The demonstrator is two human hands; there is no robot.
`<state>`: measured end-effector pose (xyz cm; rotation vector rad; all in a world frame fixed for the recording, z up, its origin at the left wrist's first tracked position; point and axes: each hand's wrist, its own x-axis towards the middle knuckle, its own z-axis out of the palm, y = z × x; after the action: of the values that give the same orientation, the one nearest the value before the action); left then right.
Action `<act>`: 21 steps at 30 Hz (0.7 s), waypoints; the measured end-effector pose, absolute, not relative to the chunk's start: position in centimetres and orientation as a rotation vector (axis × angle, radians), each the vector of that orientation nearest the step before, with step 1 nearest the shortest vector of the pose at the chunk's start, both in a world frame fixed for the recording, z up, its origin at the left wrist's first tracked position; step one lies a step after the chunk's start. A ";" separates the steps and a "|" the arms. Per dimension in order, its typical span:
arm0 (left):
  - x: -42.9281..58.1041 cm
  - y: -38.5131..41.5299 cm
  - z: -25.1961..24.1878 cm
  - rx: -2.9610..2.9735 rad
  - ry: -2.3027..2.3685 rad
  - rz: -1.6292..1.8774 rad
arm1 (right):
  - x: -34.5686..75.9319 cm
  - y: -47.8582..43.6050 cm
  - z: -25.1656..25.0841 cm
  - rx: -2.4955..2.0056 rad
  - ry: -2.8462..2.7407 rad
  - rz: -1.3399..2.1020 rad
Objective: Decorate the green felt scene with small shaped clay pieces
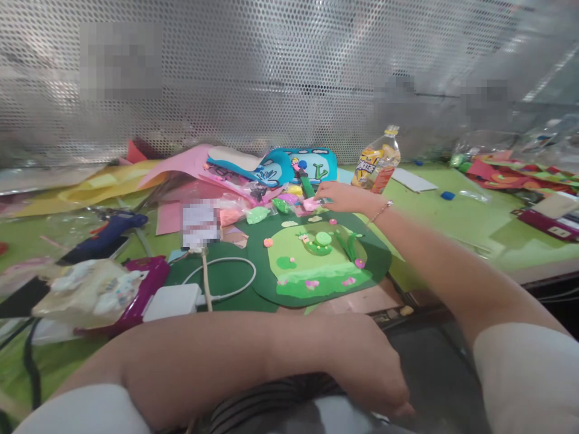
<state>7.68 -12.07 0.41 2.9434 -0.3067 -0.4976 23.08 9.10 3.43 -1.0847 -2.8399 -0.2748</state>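
Observation:
My right hand (341,198) reaches to the far side of the green board, its fingers closed on a small packet of pink clay (310,205). My left hand (373,361) hangs in front of the table edge, forearm across my body; its fingers curl under, and what they hold, if anything, is hidden. Between the arms lies a rounded dark green board (265,280) with a lighter green panel. Clay shapes decorate it: a green snail-like figure (322,240), leaves (348,241) and small pink pieces (312,284).
Behind the board lie clay packets, a green one (257,215) among them, and a blue decorated picture (332,160). A bottle with snack packets (376,160) stands beyond my right hand. At left are a blue glue gun (113,232), a white charger (172,302) with cable and a magenta case (156,277).

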 end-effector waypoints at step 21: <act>9.5 -10.7 -0.1 2.503 -0.355 -0.233 | 17.5 11.6 4.0 -1.097 -2.723 0.119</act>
<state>9.45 -10.72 -0.06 2.5030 -0.3545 -0.2333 17.49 11.63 3.98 -1.0966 -2.7227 0.1191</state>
